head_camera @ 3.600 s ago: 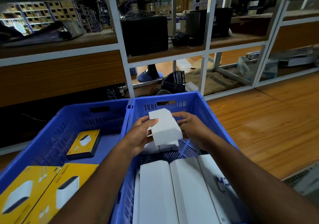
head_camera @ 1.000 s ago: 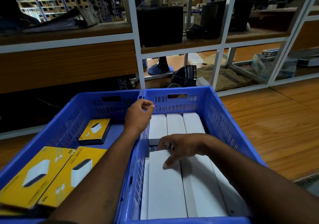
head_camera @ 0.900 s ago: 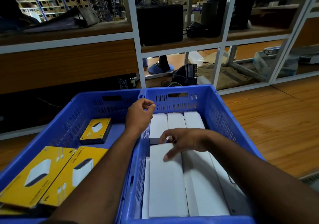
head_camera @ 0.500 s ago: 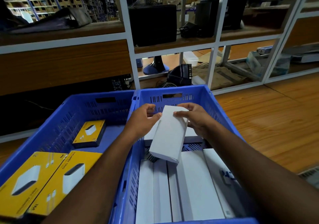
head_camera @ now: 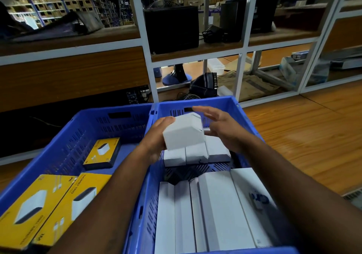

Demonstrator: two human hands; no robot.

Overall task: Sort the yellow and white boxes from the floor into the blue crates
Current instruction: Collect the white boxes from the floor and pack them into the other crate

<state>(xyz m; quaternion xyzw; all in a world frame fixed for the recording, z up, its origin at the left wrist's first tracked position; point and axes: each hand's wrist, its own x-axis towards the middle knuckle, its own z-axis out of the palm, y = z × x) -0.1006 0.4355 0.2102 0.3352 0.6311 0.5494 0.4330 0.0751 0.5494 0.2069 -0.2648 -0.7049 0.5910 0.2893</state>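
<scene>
My left hand (head_camera: 156, 136) gripped a white box (head_camera: 183, 132) above the right crate's (head_camera: 241, 114) far edge; my right hand (head_camera: 219, 126) hovered open beside it; white rows (head_camera: 195, 152) below left a bare mid-floor gap; yellow boxes (head_camera: 56, 204) filled the left crate (head_camera: 78, 128).

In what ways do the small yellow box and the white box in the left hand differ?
The small yellow box lies flat on the left crate floor, untouched; the white box is held tilted above the right crate by the left hand. The yellow box shows a printed picture; the white box looks plain. Both are rectangular cartons.

A black monitor (head_camera: 172, 28) stands on the wooden shelf (head_camera: 195, 51).
</scene>
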